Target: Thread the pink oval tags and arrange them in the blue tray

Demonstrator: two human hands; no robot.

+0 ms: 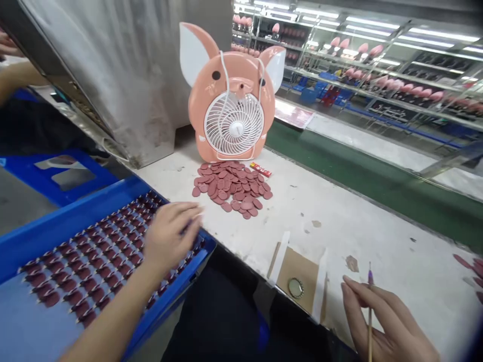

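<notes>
My left hand (171, 236) is over the near right part of a blue tray (196, 259), its fingers pinched together. Motion blur hides what is between the fingertips; something whitish shows there. Rows of small dark red pieces with pale tips (94, 264) fill much of the tray. Between the fingers of my right hand (388, 322) is a thin paintbrush (370, 301), held upright with a purple tip. Left of that hand, a round metal cap (296, 287) lies on a brown cardboard piece (302, 264) with white strips along its sides. A pile of flat reddish oval pieces (234, 186) lies on the white table.
Behind the pile stands a pink pig-shaped fan (236, 110). A small red and yellow packet (260, 169) lies beside the pile. A grey metal housing (124, 75) borders the left. More red pieces (473, 266) lie at the right edge. Another person's arm (22, 75) shows at far left.
</notes>
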